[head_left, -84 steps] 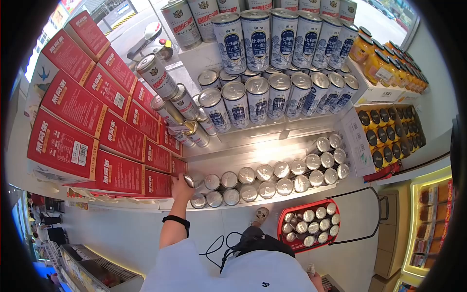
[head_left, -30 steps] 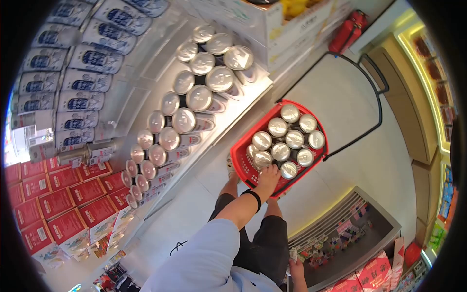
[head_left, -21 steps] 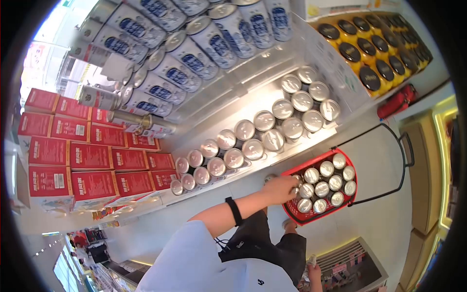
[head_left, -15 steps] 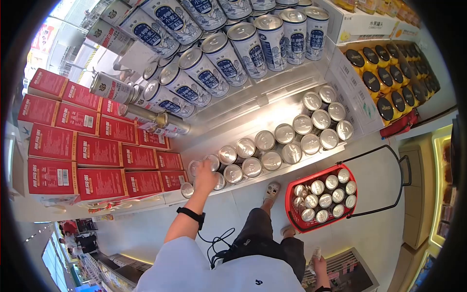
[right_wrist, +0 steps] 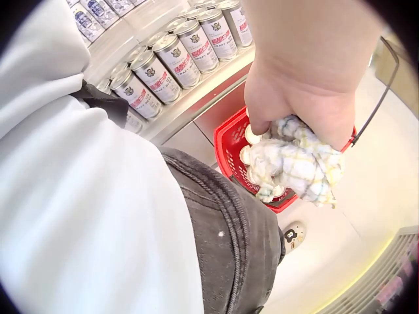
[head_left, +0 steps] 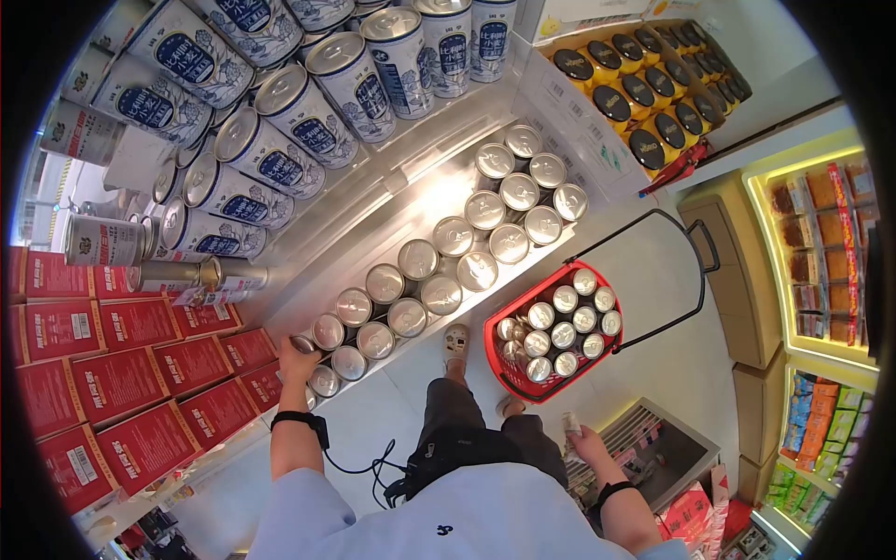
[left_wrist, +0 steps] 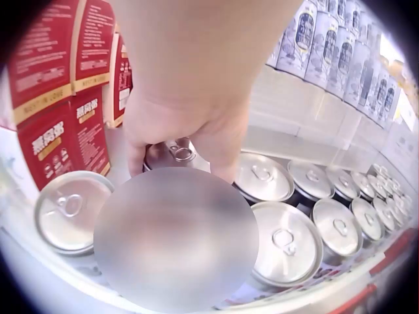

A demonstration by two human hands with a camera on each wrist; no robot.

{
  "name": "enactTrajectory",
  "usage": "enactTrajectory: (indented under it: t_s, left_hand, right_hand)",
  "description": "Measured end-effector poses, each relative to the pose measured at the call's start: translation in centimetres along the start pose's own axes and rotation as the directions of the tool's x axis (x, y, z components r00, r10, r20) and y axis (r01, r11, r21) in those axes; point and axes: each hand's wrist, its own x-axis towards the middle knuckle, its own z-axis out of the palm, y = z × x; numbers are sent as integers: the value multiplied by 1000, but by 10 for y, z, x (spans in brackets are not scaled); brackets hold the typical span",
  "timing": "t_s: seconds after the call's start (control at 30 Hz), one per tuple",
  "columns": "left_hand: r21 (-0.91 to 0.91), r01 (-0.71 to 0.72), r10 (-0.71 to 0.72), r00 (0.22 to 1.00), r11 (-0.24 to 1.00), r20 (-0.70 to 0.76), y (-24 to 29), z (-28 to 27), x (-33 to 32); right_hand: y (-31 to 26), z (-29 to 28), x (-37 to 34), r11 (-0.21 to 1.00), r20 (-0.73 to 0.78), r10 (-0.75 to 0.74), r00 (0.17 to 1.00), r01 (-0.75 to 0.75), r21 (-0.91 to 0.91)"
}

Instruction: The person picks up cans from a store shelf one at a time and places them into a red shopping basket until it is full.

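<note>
At the left end of the bottom-shelf row, my left hand (head_left: 295, 365) holds a silver-topped beer can (left_wrist: 175, 152), thumb and fingers down around its lid in the left wrist view. Neighbouring cans (head_left: 408, 317) stand upright in two rows, pull tabs up. A blurred oval hides part of that view below the hand. My right hand (right_wrist: 301, 98) grips a crumpled checked cloth (right_wrist: 294, 160) and hangs by my right side. On the floor behind the cloth in the right wrist view stands a red basket (head_left: 505, 381) with several upright cans in it.
Stacked red boxes (head_left: 126, 322) border the left end of the row. Blue-and-white cans (head_left: 280, 168) stand on the tier above. Boxed jars (head_left: 635, 89) with black lids stand at the right. The basket's black handle (head_left: 702, 280) juts out rightward over the floor.
My left hand was at the basket, then went back to the shelf row and along it to the left-end can. The head view has turned; the cloth-holding right hand shows more fully.
</note>
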Motion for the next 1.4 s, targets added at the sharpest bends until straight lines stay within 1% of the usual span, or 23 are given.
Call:
enactTrajectory:
  t_s: [0.03, 0.07, 0.1, 0.13, 0.2, 0.3, 0.4, 0.47, 0.5, 0.57, 0.6, 0.7, 0.77, 0.83, 0.9, 0.97, 1.03, 1.07, 1.17, 1.2, 1.3, 1.33, 1.4]
  left_hand:
    - [-13, -18, 17, 999, 1000, -34, -7, -3, -1]
    - [-24, -6, 4, 996, 1000, -93, 0, -18, -14]
    - [2, 37, -37, 996, 999, -80, 6, -36, -29]
    - [27, 80, -78, 994, 996, -71, 29, -68, -55]
    - [128, -62, 93, 964, 990, -248, 29, -98, -91]
    - [225, -160, 224, 928, 961, -297, 87, -156, -174]
    - [206, -315, 353, 916, 927, -189, 152, -192, -251]
    - [179, -460, 476, 877, 870, -59, 187, -189, -285]
    - [155, -532, 537, 844, 833, 11, 206, -182, -298]
    - [146, -666, 643, 745, 732, 174, 237, -147, -311]
    - [120, -704, 661, 703, 700, 262, 252, -122, -313]
    - [53, -809, 696, 535, 585, 480, 286, -19, -298]
    - [127, -828, 624, 504, 547, 597, 312, 53, -294]
    - [195, -873, 601, 454, 446, 658, 324, 128, -280]
    - [256, -872, 576, 472, 418, 667, 331, 191, -265]
    - [306, -863, 539, 494, 403, 682, 332, 247, -251]
    - [353, -845, 493, 524, 402, 694, 330, 287, -232]
    - [357, -834, 488, 540, 420, 686, 336, 295, -232]
    - [295, -833, 511, 527, 468, 678, 346, 311, -238]
    - [311, -839, 487, 520, 447, 702, 347, 321, -237]
    - [343, -825, 446, 540, 449, 714, 348, 337, -230]
    - [337, -831, 447, 530, 441, 720, 347, 345, -224]
    - [326, -843, 447, 510, 427, 734, 341, 365, -213]
  right_hand:
    - [7, -2, -1, 1000, -4, 12, 1000, -12, 10]
    - [16, -4, -3, 1000, -8, 22, 1000, -22, 21]
    - [25, -4, -5, 999, -20, 23, 1000, -22, 47]
    - [36, -4, -6, 997, -33, 22, 999, -19, 73]
    - [59, 0, -6, 996, -51, 8, 999, -3, 94]
    - [99, 11, -2, 996, -41, -12, 999, 16, 91]
    - [131, 17, 1, 996, 5, -15, 1000, 15, 91]
    - [152, 22, 8, 997, 9, -22, 1000, 21, 77]
    - [161, 23, 10, 996, -16, -29, 999, 30, 89]
    - [184, 29, 8, 993, -67, -25, 997, 32, 113]
    - [195, 32, 5, 987, -77, -10, 997, 22, 157]
    - [208, 27, -23, 967, -119, 59, 991, -28, 254]
    - [216, 29, -45, 959, -147, 128, 981, -85, 270]
    - [237, 47, -63, 911, -151, 211, 966, -138, 387]
    - [256, 70, -82, 867, -160, 274, 948, -171, 469]
    - [284, 110, -100, 837, -166, 318, 934, -194, 511]
    - [291, 138, -123, 779, -80, 374, 924, -267, 567]
    - [288, 147, -136, 798, -77, 380, 922, -285, 530]
    - [275, 177, -153, 693, 31, 441, 897, -362, 624]
    - [270, 185, -155, 716, 45, 443, 896, -383, 583]
    - [243, 190, -154, 779, 68, 442, 894, -420, 465]
    - [234, 194, -148, 738, 103, 457, 883, -441, 511]
    - [226, 195, -141, 744, 128, 450, 884, -450, 494]
